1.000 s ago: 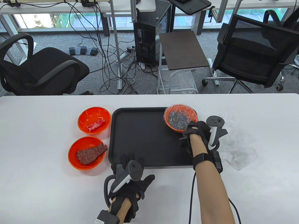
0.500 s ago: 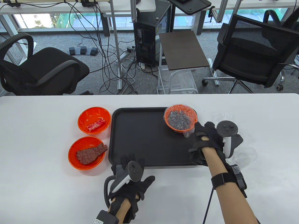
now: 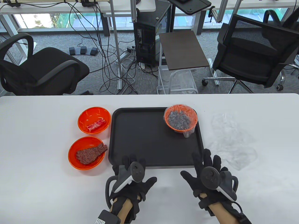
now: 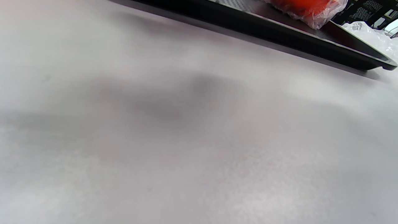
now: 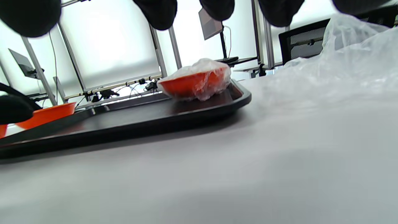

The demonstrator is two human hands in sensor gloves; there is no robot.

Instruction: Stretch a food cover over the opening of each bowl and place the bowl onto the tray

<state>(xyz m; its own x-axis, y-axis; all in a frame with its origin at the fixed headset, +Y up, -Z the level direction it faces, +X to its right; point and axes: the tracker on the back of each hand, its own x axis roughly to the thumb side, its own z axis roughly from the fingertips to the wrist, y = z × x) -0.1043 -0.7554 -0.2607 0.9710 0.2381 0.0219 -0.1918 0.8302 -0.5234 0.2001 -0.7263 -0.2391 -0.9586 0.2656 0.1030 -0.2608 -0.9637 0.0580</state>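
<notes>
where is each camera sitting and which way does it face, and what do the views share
Table view: high above the near table edge, looking down and outward; shows the left hand and right hand, fingers spread, near the tray, plus office floor and chairs.
Left wrist view: just above the white table, facing the tray's near edge; no part of the hand shows.
Right wrist view: low over the table, facing the covered bowl; gloved fingertips hang from the top.
Shared: all three show the tray, the covered bowl and the loose plastic covers.

We have drawn our right hand [image 3: 208, 177] back from the covered bowl [image 3: 181, 117] on the tray [image 3: 140, 140]; it now rests spread on the table [image 3: 46, 186] near the tray's front edge.
</notes>
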